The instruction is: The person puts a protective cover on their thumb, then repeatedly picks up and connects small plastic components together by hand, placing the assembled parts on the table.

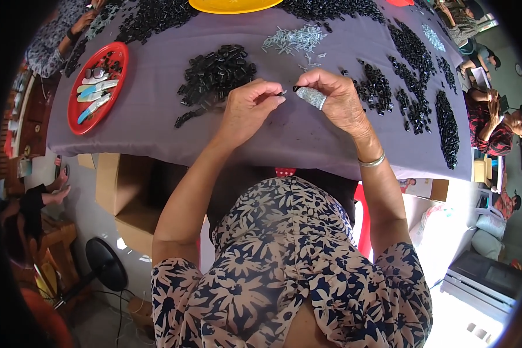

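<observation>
Over the purple tablecloth [151, 110], my two hands face each other a short gap apart. My left hand [248, 109] is closed in a pinch on a tiny greyish piece [282, 93] at its fingertips. My right hand [339, 101] pinches a small black piece [297, 89] between forefinger and thumb. A grey speckled wrap [311, 98] covers that thumb. Beside my left hand lies a heap of short black pieces [214, 72]. Small clear pins [296, 39] are piled beyond my hands. More black pieces [377, 87] lie right of my right hand.
A red tray [74, 110] with several blue-and-white handled tools stands at the left. A yellow tray [235, 7] is at the far edge. Another person's hand [84, 22] shows at the far left. A cardboard box [107, 185] sits below the table's near edge.
</observation>
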A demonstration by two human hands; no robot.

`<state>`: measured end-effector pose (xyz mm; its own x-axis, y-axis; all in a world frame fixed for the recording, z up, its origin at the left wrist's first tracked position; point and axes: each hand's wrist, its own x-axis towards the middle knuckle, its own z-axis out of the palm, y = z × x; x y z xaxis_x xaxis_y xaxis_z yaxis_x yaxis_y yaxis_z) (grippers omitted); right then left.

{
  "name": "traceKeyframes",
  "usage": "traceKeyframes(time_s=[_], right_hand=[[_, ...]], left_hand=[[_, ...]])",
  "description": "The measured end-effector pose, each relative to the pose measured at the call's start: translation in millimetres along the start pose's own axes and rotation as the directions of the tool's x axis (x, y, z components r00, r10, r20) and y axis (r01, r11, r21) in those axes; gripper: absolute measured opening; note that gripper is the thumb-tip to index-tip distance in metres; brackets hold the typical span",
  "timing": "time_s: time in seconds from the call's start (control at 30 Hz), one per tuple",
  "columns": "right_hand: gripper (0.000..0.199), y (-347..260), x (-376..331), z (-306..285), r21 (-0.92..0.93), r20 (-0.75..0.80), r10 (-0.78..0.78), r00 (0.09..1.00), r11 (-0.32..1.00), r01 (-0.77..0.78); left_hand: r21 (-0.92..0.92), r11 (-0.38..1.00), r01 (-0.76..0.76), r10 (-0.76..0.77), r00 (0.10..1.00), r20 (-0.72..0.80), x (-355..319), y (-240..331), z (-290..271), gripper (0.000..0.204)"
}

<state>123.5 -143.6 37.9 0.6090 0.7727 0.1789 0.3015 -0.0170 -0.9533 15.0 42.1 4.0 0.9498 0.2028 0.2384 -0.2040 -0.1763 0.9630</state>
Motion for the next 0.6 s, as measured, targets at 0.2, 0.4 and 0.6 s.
traceKeyframes(time_s=[0.2, 0.4, 0.6], right_hand=[[0.019, -2.2, 2.4, 4.4, -0.144, 0.003, -0.058, 0.998, 0.988, 0.058], [0.018, -9.9, 6.6, 5.2, -0.301, 0.029, -0.102, 0.994, 0.948, 0.106], [0.031, -23.0, 8.8, 11.7, -0.418, 0.068, -0.169, 0.983, 0.890, 0.181]], left_hand=[[-0.001, 1.000, -0.026, 0.026, 0.999, -0.034, 0.3, -1.0, 0.5, 0.014], [0.012, 0.999, -0.041, 0.042, 0.999, -0.023, 0.6, -0.2, 0.2, 0.014], [0.041, 0.998, -0.041, 0.040, 0.999, 0.009, -0.5, 3.0, -0.3, 0.012]])
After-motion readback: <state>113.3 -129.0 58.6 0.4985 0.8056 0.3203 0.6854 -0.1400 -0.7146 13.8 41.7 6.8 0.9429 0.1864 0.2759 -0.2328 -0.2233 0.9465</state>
